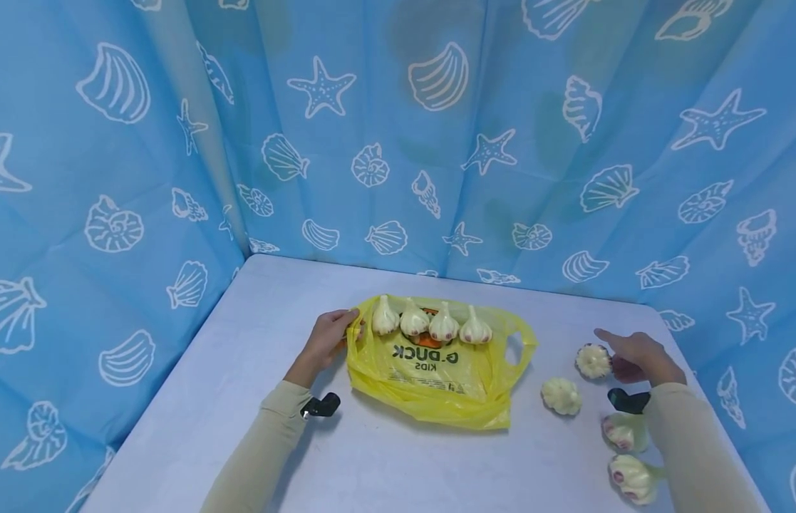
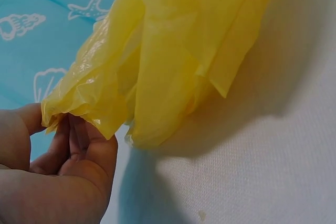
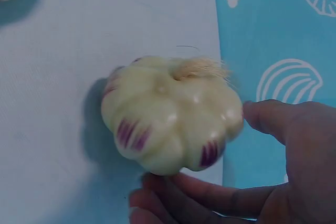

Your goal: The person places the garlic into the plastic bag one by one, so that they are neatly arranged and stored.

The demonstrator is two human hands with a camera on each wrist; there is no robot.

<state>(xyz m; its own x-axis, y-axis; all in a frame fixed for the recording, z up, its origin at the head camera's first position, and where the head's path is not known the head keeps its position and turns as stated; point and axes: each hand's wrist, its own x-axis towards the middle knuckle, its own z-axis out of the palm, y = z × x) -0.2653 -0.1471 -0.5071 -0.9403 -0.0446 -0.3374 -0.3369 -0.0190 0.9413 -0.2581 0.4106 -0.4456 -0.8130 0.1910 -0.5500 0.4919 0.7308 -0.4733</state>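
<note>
A yellow plastic bag (image 1: 430, 388) lies on the table, with mirrored "G.DUCK KIDS" lettering showing on it. My left hand (image 1: 325, 340) pinches the bag's left edge, and the left wrist view shows the crumpled plastic (image 2: 105, 87) between thumb and fingers. On the bag's upper part several white garlic bulbs (image 1: 444, 324) form a row, stems pointing away. At the right, my right hand (image 1: 641, 356) holds a garlic bulb (image 1: 593, 361) between thumb and fingers. Up close, that bulb (image 3: 168, 114) shows purple streaks and a tuft of pale roots.
Between bag and right hand sits another garlic bulb (image 1: 561, 396). Two more bulbs, one farther (image 1: 622, 431) and one nearer (image 1: 631, 479), lie beside my right forearm, partly covered by it. A blue shell-print curtain (image 1: 372, 206) surrounds the white table (image 1: 244, 356).
</note>
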